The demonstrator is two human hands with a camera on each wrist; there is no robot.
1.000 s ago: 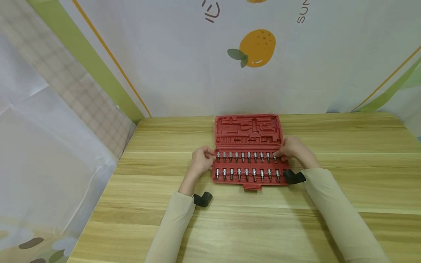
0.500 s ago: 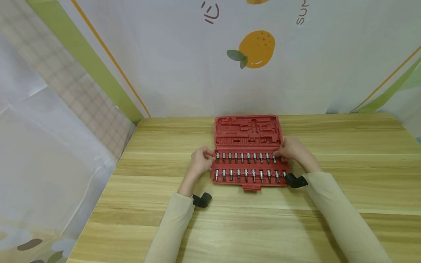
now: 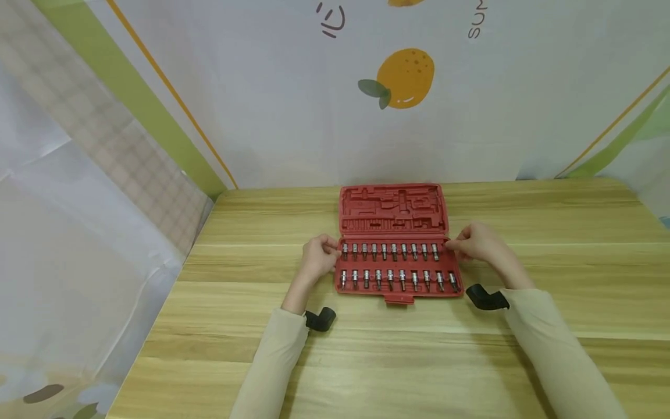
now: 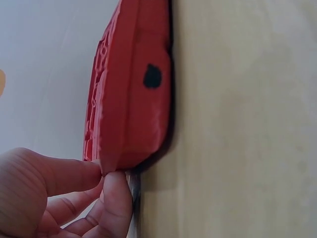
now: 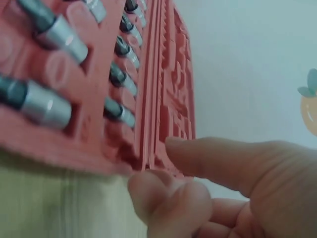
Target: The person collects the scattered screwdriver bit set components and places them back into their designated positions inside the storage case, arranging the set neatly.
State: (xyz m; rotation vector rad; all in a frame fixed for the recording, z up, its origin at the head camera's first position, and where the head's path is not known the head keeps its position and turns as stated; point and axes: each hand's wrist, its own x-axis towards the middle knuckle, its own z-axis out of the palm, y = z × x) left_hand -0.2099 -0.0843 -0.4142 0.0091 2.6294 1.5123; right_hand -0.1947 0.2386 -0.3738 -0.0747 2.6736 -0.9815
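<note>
A red tool case (image 3: 400, 265) lies unfolded on the wooden table, its moulded lid (image 3: 392, 208) toward the wall. Two rows of silver bit sockets (image 3: 384, 251) with dark tips sit in its slots. My left hand (image 3: 317, 256) pinches the case's left edge between thumb (image 4: 74, 174) and fingers, seen closely in the left wrist view. At the right edge, near the upper row's end, is my right hand (image 3: 478, 243). In the right wrist view its thumb and forefinger (image 5: 144, 194) stand apart by the case corner, with no socket between them.
The case's latch (image 3: 399, 299) sticks out at its front. Black wrist mounts sit on the left (image 3: 321, 319) and right (image 3: 487, 297) forearms. A printed cloth (image 3: 293, 116) hangs behind the table (image 3: 398, 372), and another covers the left side.
My right hand has moved off the upper row's last socket, to the right, uncovering the right end of both rows. My left hand stays on the case's edge.
</note>
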